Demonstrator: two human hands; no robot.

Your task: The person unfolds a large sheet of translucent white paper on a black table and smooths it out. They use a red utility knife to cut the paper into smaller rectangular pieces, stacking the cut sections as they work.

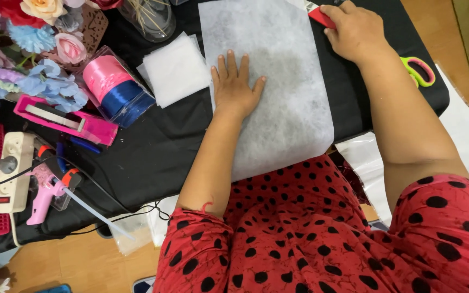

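Black cloth covers the counter, where the left hand lies flat, pinning the white sheet at frame centre, while the right hand grasps a red tool.

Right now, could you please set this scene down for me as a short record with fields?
Surface: black cloth-covered table
Left hand: flat, palm down on a white fabric sheet
Right hand: on a red tool at the sheet's far corner
Beside right arm: green-handled scissors
Left of sheet: stack of white squares, ribbon spools, pink tape dispenser, pink glue gun, artificial flowers
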